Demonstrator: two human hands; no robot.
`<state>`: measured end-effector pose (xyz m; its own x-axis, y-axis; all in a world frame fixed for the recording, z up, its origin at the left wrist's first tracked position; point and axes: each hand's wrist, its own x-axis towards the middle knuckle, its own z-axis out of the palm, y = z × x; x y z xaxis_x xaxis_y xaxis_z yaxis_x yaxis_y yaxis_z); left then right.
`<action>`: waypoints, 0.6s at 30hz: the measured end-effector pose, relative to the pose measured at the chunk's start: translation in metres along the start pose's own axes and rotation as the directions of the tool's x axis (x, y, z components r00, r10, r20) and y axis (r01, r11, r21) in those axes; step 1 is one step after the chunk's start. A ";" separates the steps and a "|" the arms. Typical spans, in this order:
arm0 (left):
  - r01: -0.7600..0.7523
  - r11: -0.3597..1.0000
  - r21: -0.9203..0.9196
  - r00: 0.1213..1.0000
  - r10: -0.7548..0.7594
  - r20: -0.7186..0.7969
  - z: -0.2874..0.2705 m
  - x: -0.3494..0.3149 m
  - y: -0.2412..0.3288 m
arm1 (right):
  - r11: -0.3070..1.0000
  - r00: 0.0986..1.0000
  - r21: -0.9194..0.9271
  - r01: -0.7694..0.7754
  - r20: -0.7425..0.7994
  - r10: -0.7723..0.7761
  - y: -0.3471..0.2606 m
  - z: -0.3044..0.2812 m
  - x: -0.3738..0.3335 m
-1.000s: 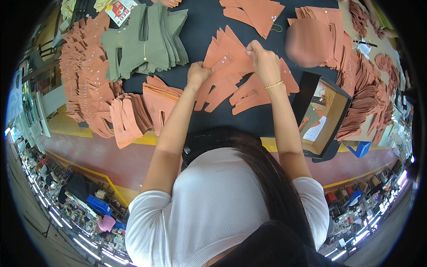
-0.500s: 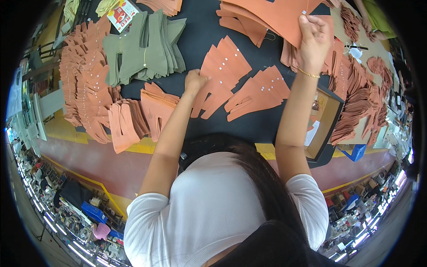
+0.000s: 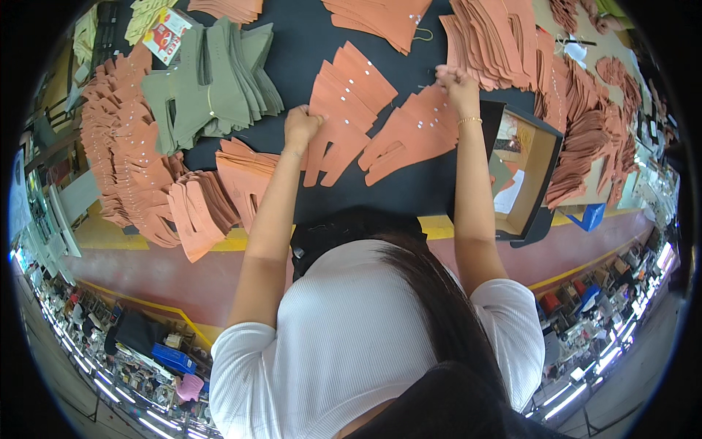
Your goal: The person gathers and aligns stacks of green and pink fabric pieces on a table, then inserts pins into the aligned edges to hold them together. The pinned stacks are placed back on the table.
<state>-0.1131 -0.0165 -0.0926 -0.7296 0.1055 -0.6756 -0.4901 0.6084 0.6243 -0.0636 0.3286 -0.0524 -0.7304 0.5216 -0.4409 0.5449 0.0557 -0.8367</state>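
Note:
Two fans of flat orange cut pieces, shaped like shoe uppers with small white marks, lie on a black table point(image 3: 329, 201). At the left edge of the left fan point(image 3: 344, 110), my left hand point(image 3: 302, 128) is closed, thumb and fingers pinching a piece's edge. My right hand point(image 3: 459, 86) is closed at the upper right corner of the right fan point(image 3: 409, 135); what its fingertips hold, if anything, is hidden. Just beyond it lies a thick stack of orange pieces point(image 3: 486, 44).
A tied bundle of grey-green pieces point(image 3: 212, 80) lies left of my left hand, beside long rows of orange pieces point(image 3: 121, 139). An open box point(image 3: 542, 157) with papers stands right of my right forearm. Another person's hand point(image 3: 603, 23) shows at the far right.
My right hand has come down and nearer; the large orange piece it held up is no longer in it. My left hand stays by the left fan. The whole view has shifted slightly.

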 end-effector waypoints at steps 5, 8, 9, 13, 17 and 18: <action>-0.007 1.000 0.023 1.000 0.007 0.000 0.001 0.007 -0.004 | 0.906 0.988 -0.421 0.051 0.156 0.017 0.027 -0.024 -0.057; -0.011 1.000 0.015 1.000 0.011 0.006 0.001 0.007 -0.003 | 0.891 0.975 -0.437 0.125 0.220 -0.029 0.040 -0.021 -0.080; 0.005 1.000 0.014 1.000 -0.005 0.010 0.000 0.006 -0.001 | 0.879 0.978 -0.455 0.144 0.202 -0.055 0.044 -0.018 -0.086; -0.011 1.000 0.006 1.000 0.011 0.001 0.000 0.000 0.005 | 0.816 0.982 -0.555 0.163 0.172 -0.079 0.051 -0.008 -0.096; 0.004 1.000 -0.020 1.000 -0.004 0.007 -0.001 -0.003 0.006 | 0.727 0.976 -0.654 0.211 0.187 -0.115 0.048 -0.003 -0.095; 0.007 0.999 -0.032 1.000 -0.006 0.010 -0.001 -0.002 0.005 | 0.735 0.977 -0.651 0.188 0.200 -0.074 0.047 -0.002 -0.095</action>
<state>-0.1150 -0.0143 -0.0875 -0.7220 0.1092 -0.6832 -0.5100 0.5833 0.6322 0.0322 0.2837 -0.0490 -0.8360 0.3356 -0.4341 0.5311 0.6936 -0.4866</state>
